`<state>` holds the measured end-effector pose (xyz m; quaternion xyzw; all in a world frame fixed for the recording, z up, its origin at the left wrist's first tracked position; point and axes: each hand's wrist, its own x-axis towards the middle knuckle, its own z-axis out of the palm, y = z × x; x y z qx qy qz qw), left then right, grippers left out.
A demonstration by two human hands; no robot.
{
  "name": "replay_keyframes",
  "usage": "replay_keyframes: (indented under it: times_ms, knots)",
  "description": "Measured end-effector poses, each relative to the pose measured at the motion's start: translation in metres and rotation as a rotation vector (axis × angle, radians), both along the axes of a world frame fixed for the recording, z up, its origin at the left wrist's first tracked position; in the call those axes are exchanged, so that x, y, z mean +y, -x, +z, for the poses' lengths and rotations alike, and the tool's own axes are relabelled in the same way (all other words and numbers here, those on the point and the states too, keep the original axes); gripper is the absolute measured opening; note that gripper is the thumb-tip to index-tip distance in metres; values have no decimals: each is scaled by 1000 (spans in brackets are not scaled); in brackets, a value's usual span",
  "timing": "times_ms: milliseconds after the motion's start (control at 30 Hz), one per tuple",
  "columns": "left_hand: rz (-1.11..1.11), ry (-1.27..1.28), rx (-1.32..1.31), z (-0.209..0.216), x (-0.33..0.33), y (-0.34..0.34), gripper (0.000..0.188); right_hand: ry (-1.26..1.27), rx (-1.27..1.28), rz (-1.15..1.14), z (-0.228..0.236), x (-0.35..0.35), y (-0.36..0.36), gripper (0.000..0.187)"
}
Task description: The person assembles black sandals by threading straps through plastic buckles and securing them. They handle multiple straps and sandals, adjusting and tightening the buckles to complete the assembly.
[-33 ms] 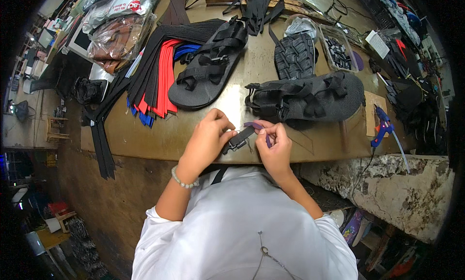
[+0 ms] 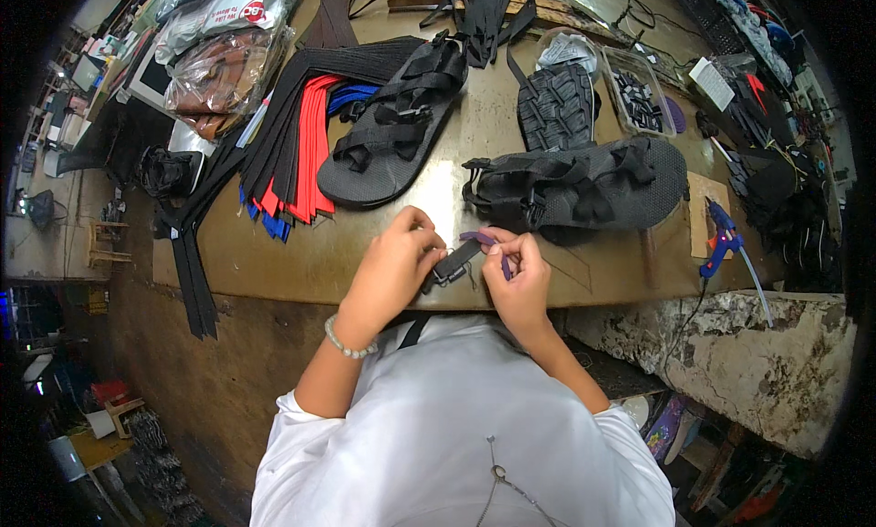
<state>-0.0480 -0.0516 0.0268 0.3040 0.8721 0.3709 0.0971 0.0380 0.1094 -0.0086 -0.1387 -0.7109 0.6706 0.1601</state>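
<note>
Just nearer the person than the sideways sandal [image 2: 607, 198], toward its left end, is a black strap [image 2: 468, 252] with a buckle [image 2: 449, 275]. The right hand [image 2: 521, 276] pinches a purple strip [image 2: 505, 268] (bent into a curve) at the strap's upper end; the left hand [image 2: 388, 262] has its fingertips by the strap, but I cannot tell whether they grip it. Left of that sandal lies a second sandal [image 2: 365, 169]; right of it, a blue glue gun [image 2: 722, 242].
</note>
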Motion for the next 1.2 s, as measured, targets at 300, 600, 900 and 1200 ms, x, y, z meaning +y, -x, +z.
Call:
replay_keyframes:
  times_ms: [300,600,900,1200]
  knots:
    - [8,50,144,-12,3,-9,11,-62,25,-4,-3,1,0,10]
    - [123,22,257,-30,8,-17,11,-187,46,8,-10,0,-1,7]
    - [128,27,272,-29,9,-17,9,-209,81,21,-11,3,0,6]
    - [142,54,284,-33,8,-19,9,-156,137,-46,-16,2,1,13]
